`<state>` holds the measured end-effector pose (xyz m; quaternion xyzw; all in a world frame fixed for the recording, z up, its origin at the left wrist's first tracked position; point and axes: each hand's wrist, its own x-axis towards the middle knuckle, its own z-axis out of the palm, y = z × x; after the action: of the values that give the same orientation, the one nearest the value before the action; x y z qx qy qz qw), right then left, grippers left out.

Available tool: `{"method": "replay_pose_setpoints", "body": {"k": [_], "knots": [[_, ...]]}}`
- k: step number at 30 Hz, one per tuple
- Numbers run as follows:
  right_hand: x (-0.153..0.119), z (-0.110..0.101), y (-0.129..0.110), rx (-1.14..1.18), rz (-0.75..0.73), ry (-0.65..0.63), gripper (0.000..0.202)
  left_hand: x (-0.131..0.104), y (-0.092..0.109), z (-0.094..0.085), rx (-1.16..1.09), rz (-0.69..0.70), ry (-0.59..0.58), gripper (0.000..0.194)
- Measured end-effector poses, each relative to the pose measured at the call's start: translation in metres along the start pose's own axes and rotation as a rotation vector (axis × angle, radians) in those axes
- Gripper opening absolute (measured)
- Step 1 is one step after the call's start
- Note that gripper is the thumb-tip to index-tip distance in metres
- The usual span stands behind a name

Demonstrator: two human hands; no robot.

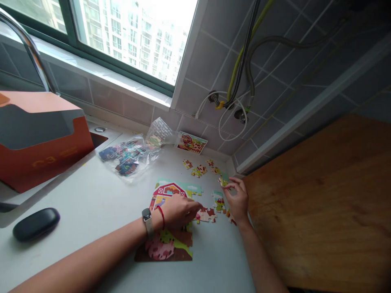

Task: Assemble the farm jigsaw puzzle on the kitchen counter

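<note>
Pale worktop [100,211], centre frame | right hand [237,200] pinching a piece [222,182]! | left hand [180,209] over puzzle [181,246], grip can't tell | joining, looks like; next calls for matching edges

On the counter [100,203], the puzzle [163,249] lies right of the case [36,224] and before the bag [131,156].

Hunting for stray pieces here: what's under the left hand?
The partly built puzzle. Its barn shows beyond the left hand, its brown bottom edge this side; the middle is covered, so can't be seen.
</note>
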<state>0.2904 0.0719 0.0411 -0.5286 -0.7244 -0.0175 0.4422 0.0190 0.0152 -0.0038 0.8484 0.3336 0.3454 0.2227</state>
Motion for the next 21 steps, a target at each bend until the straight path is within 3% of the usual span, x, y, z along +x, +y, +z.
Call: {"method": "replay_pose_setpoints", "body": {"k": [3, 5, 8, 10, 12, 14, 17, 21], "knots": [[-0.034, -0.022, -0.026, -0.026, -0.171, -0.003, 0.013, 0.005, -0.002, 0.002, -0.277, -0.183, 0.076, 0.025], [-0.051, -0.033, -0.044, -0.081, -0.279, 0.020, 0.015, 0.010, 0.000, -0.001, -0.540, -0.356, 0.066, 0.032], [-0.068, -0.042, -0.068, -0.125, -0.413, 0.007, 0.018, 0.014, 0.007, -0.010, -0.915, -0.519, -0.099, 0.049], [-0.074, -0.042, -0.078, -0.117, -0.469, -0.024, 0.020, 0.014, 0.012, -0.016, -1.065, -0.523, -0.285, 0.054], [-0.076, -0.038, -0.081, -0.110, -0.508, -0.048, 0.020, 0.014, 0.016, -0.019, -1.117, -0.509, -0.395, 0.054], [-0.075, -0.030, -0.078, -0.106, -0.519, -0.059, 0.019, 0.013, 0.017, -0.017, -1.100, -0.525, -0.350, 0.054], [-0.071, -0.017, -0.066, -0.077, -0.456, -0.092, 0.018, 0.015, 0.014, -0.010, -1.032, -0.569, -0.160, 0.057], [-0.065, 0.002, -0.056, 0.062, -0.167, -0.080, 0.010, 0.018, 0.006, -0.006, -1.045, -0.656, 0.033, 0.059]]}}
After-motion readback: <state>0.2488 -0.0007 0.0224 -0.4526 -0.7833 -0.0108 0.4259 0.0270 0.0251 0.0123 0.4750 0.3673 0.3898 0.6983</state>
